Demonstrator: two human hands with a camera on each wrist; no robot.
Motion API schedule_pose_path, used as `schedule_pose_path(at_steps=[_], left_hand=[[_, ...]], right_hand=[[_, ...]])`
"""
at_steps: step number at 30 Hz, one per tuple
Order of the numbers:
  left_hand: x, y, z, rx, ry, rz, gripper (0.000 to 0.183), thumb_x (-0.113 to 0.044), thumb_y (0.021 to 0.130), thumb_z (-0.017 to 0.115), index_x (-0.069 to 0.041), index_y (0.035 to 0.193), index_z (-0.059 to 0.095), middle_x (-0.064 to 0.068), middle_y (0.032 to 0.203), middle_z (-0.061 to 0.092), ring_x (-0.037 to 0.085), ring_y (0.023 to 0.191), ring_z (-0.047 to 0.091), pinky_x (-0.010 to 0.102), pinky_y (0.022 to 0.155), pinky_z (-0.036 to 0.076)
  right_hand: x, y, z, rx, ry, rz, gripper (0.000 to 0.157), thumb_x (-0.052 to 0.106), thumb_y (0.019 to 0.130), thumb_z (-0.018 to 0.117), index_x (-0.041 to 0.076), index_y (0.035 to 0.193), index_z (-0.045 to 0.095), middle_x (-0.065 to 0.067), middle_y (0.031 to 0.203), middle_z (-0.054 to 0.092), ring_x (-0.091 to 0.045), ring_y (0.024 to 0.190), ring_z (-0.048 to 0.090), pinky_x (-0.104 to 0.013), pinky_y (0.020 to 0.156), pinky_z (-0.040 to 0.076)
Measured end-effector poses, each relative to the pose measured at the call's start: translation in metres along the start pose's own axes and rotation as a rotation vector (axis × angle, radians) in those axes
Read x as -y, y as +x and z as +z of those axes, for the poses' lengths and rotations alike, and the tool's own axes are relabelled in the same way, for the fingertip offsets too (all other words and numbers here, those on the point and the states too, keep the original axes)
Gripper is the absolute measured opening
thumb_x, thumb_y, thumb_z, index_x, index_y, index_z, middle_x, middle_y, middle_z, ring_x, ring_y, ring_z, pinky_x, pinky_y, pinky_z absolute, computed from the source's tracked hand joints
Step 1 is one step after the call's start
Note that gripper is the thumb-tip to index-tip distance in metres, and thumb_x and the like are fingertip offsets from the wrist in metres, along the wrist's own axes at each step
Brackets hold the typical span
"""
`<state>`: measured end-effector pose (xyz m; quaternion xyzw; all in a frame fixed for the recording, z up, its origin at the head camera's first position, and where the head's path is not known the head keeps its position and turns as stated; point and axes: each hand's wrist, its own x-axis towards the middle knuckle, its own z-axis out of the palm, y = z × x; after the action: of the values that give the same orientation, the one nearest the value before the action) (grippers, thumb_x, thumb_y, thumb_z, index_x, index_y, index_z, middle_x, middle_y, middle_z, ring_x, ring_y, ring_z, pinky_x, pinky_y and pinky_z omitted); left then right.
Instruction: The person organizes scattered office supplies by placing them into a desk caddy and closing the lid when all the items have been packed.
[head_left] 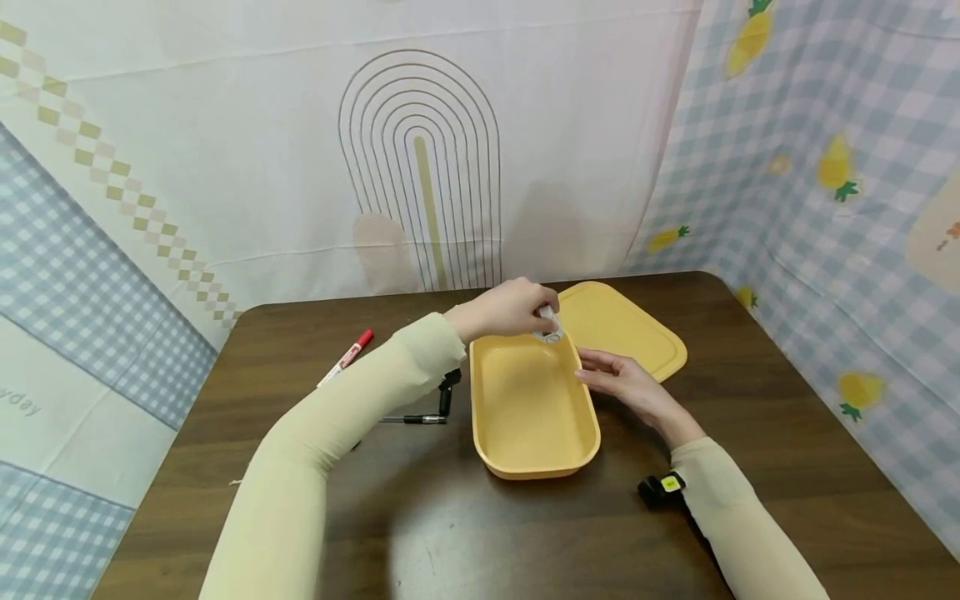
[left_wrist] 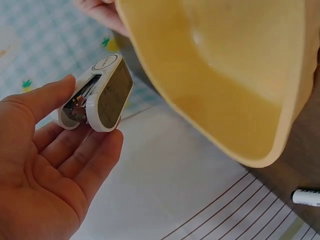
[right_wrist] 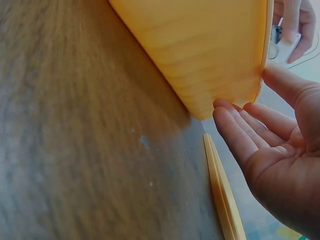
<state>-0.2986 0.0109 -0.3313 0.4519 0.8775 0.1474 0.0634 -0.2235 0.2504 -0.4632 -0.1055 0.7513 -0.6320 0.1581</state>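
My left hand [head_left: 512, 308] holds a small white device [left_wrist: 107, 92] over the far end of a yellow plastic box [head_left: 528, 400]. In the left wrist view the device has a dark, screen-like face and a hollow in its side with metal parts inside. Thumb and fingers of that hand pinch it from both sides. On the box's right side rests my right hand [head_left: 626, 383]; its fingertips [right_wrist: 223, 105] touch the outer wall and the thumb meets the rim. Inside the box nothing shows in the head view.
A flat yellow lid [head_left: 615, 329] lies behind and right of the box. To the left are a red-capped marker [head_left: 348, 354] and a black-and-silver item [head_left: 423, 418], partly hidden by my left sleeve. The brown table [head_left: 525, 542] ends at a cloth backdrop.
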Motion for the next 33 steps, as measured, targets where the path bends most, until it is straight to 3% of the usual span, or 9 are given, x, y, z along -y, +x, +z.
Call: schedule_pose_path(at_steps=[16, 33], left_hand=[[-0.001, 0.012, 0.033, 0.111, 0.037, 0.004, 0.021, -0.025, 0.099, 0.067, -0.009, 0.112, 0.07, 0.0, 0.099, 0.069, 0.011, 0.08, 0.061, 0.024, 0.076, 0.05], [0.018, 0.017, 0.054, 0.171, 0.036, -0.075, 0.02, -0.025, 0.098, 0.068, -0.01, 0.111, 0.07, 0.0, 0.102, 0.069, 0.013, 0.082, 0.061, 0.027, 0.078, 0.049]], right_hand=[[-0.003, -0.002, 0.0, 0.012, 0.018, -0.009, 0.065, 0.025, 0.1, 0.065, -0.003, 0.152, 0.038, -0.025, 0.152, 0.042, -0.037, 0.135, 0.047, -0.027, 0.097, 0.05], [-0.001, -0.001, 0.0, 0.017, 0.01, -0.027, 0.064, 0.023, 0.101, 0.065, -0.003, 0.152, 0.038, -0.025, 0.152, 0.042, -0.038, 0.133, 0.049, -0.028, 0.096, 0.051]])
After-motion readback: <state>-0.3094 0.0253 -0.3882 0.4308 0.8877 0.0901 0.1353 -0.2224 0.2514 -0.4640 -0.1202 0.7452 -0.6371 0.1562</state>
